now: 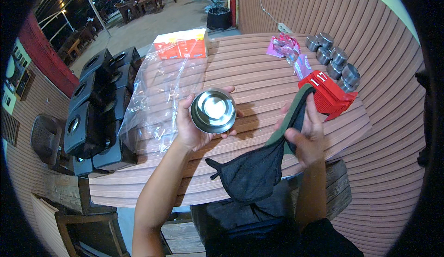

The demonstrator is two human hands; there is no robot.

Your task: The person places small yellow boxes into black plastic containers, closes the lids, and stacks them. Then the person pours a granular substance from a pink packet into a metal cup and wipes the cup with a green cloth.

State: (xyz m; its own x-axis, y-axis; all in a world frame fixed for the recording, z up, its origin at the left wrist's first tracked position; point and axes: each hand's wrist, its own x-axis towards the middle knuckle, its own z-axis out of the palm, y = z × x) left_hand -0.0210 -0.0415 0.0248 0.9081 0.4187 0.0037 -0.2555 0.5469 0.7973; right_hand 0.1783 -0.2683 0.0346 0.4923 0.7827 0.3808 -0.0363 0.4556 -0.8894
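My left hand [188, 126] is wrapped round a small round stainless-steel bowl [213, 111] above the table. The bowl is tilted so its shiny inside faces me. My right hand [305, 139] grips a black cloth [252, 171] with a green edge, pinched between thumb and fingers. The cloth hangs down and to the left, over the table's front edge, apart from the bowl. Just beyond my right hand lies a stack of red number signs [326, 95].
Several steel pots [334, 55] stand at the back right, beside a pink and purple packet [286, 49]. An orange-and-white tissue pack [185, 44] and a see-through plastic bag [155, 95] lie left of centre. Stacked black boxes [85, 127] line the left side of the wood-striped table [249, 49].
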